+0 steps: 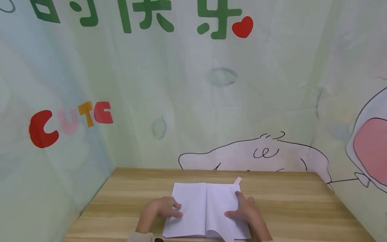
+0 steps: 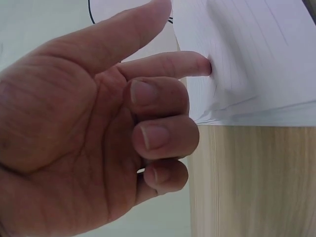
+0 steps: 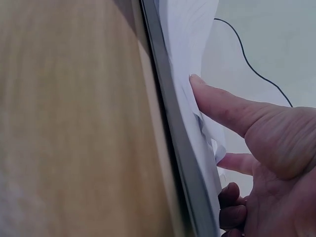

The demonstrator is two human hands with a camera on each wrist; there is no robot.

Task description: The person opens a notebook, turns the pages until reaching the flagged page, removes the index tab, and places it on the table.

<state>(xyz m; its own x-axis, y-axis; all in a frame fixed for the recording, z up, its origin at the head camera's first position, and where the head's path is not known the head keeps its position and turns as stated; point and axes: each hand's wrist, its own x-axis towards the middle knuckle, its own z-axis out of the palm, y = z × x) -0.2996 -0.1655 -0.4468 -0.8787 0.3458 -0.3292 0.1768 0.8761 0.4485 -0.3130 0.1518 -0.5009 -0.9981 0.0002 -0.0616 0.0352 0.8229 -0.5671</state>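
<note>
An open book point(image 1: 190, 208) with white pages lies on the wooden table, faint lines showing on its paper in the left wrist view. On its left page rests my left hand point(image 1: 164, 207); the index fingertip point(image 2: 202, 65) touches the paper, the thumb stands free and the other fingers curl loosely with nothing in them. My right hand point(image 1: 246, 210) is at the right side, thumb and index finger on a loose page point(image 1: 219, 215), which bows and buckles between them. Its lower corner curls past the book's near edge. The right hand's other fingers are curled beside the book's edge.
A pale pink tab point(image 1: 238, 180) sticks out at the book's top right. The wooden table point(image 1: 136, 185) meets a printed cloth backdrop point(image 1: 145, 84) behind and at both sides. A small dark object point(image 1: 158, 240) shows by the left sleeve point(image 1: 140, 237).
</note>
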